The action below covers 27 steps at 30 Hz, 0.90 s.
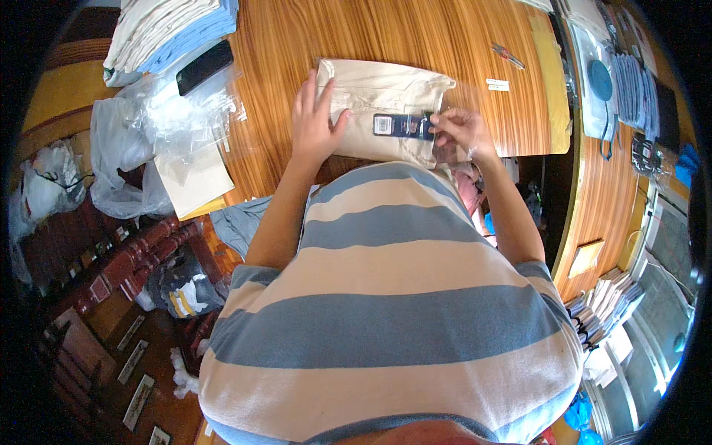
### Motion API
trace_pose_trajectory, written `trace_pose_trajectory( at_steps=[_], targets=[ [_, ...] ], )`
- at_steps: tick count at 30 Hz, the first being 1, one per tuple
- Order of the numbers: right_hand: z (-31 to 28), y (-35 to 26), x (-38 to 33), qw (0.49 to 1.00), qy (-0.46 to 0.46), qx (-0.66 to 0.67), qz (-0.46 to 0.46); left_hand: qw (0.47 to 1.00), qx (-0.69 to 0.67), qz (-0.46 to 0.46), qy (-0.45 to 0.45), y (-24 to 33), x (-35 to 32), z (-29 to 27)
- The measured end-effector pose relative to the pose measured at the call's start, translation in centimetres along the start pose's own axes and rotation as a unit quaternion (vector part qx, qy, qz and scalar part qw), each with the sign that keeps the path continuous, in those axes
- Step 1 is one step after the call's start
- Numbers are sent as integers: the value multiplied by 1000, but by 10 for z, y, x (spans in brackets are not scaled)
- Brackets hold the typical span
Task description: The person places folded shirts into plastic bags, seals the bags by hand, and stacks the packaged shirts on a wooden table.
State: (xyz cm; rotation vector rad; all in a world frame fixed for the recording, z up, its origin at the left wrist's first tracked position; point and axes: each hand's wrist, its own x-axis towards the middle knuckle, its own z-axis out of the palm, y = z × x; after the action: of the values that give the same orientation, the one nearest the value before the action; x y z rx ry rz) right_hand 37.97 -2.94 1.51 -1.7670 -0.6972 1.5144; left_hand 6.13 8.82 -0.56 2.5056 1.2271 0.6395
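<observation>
Both hands on the folded beige garment (382, 111) in its clear bag, lying on the wooden counter (415, 37) close to the body: left hand (315, 122) spread flat, right hand (458, 127) pinching the dark label (404, 126). Best done by pressing flat and smoothing the label outward. Long axis left to right, bag's open end pointing left

The folded garment (378, 104) is pale beige, with a dark navy tag (404, 126) bearing a small white patch. The worktop (415, 37) is orange-brown wood with streaked grain. The person's shirt (386, 311) has broad cream and grey-blue stripes. The stacked cloth (174, 30) is white and light blue.
</observation>
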Motion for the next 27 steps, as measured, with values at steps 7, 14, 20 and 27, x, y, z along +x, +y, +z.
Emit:
trace_pose_trajectory(
  at_steps=[7, 14, 20, 27],
  targets=[
    [6, 0, -24, 995, -92, 21, 37, 996, -85, 15, -32, -10, -8, 21],
    [9, -11, -10, 993, -71, -83, -43, 993, -115, 24, -33, -16, -13, 26],
    [41, -34, 24, 982, -165, -52, -69, 991, -113, 76, -15, -15, -11, 29],
    [19, 6, 4, 946, 108, -284, -116, 995, -24, 90, -29, -12, -7, 30]
  ],
)
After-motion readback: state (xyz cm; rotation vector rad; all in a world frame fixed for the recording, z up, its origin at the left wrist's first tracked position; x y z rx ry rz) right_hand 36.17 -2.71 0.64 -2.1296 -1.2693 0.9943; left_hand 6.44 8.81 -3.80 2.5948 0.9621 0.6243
